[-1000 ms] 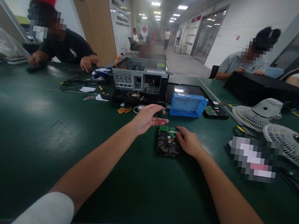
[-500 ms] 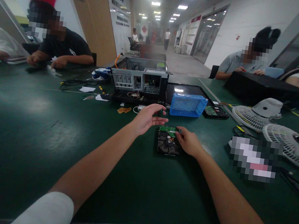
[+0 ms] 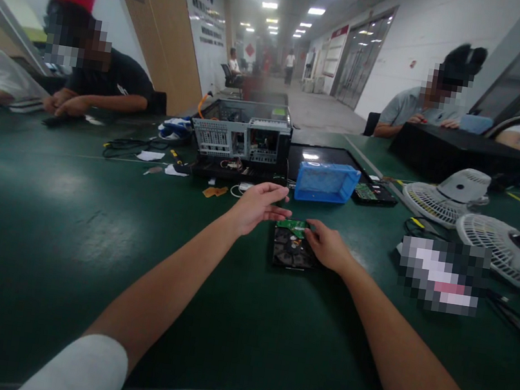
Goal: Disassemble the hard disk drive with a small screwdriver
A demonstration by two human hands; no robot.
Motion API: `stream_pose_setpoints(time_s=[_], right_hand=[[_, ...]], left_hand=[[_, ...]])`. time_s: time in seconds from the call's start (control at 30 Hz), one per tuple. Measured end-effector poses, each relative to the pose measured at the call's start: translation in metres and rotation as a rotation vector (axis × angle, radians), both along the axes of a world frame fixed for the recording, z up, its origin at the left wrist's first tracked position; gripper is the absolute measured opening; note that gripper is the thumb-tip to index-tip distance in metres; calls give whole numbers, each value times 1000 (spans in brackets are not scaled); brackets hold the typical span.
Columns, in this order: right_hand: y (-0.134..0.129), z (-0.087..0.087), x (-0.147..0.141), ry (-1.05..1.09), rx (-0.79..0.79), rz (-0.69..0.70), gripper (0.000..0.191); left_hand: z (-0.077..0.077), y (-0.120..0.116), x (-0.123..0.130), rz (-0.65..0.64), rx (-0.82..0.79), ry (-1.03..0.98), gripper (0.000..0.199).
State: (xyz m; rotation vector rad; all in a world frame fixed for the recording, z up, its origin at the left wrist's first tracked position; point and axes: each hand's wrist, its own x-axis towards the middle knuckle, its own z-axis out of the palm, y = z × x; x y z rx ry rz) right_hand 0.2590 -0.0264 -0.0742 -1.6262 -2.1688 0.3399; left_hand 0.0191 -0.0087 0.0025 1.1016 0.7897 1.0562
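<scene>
One hand is plainly at the hard drive (image 3: 292, 255): the right hand (image 3: 331, 249) has its thumb and fingertips at the upper right edge of it, though whether they pinch or merely rest there I cannot tell. The left hand (image 3: 252, 210) is empty, its fingers loosely parted at the drive's upper left corner (contact there is hard to judge, as the fingertips overlap the corner in this view). The drive lies flat on the green table (image 3: 97, 268), just right of the middle of the frame, its green circuit board (image 3: 290, 226) in place along the far end. No change shows in the drive itself, neither a lifted part nor a gap under the board, so I would judge that the handling has gone no further than placing or steadying it. Just beyond the hands, a blue tray (image 3: 322, 198) stands on its side, with another board-bearing unit (image 3: 376, 195) to its right. Up from the left hand are brown scraps (image 3: 214, 192) and an opened computer case (image 3: 212, 139), near the centre of the frame. Farther out, white fan parts (image 3: 433, 203) lie at the right, and in the upper left a person in black (image 3: 118, 77) leans over the table, hands close together.
</scene>
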Motion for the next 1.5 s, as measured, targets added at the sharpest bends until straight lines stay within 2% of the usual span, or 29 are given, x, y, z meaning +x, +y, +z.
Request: stream_pose_setpoints(time_s=[0.23, 0.43, 0.6, 0.83, 1.1, 1.5], right_hand=[[1, -2, 1, 2, -6, -2, 41], [0, -1, 2, -9, -5, -3, 41], [0, 0, 1, -2, -11, -3, 42], [0, 1, 0, -17, -22, -8, 43], [-1, 2, 0, -26, -21, -14, 42], [0, 0, 0, -6, -13, -12, 42]], left_hand=[[7, -3, 0, -11, -26, -4, 23], [8, 0, -3, 95, -22, -28, 14], [7, 2, -2, 168, -17, 33, 22], [8, -1, 0, 107, 30, 40, 19], [8, 0, -1, 121, 30, 15, 14], [8, -3, 1, 2, 24, -37, 13]])
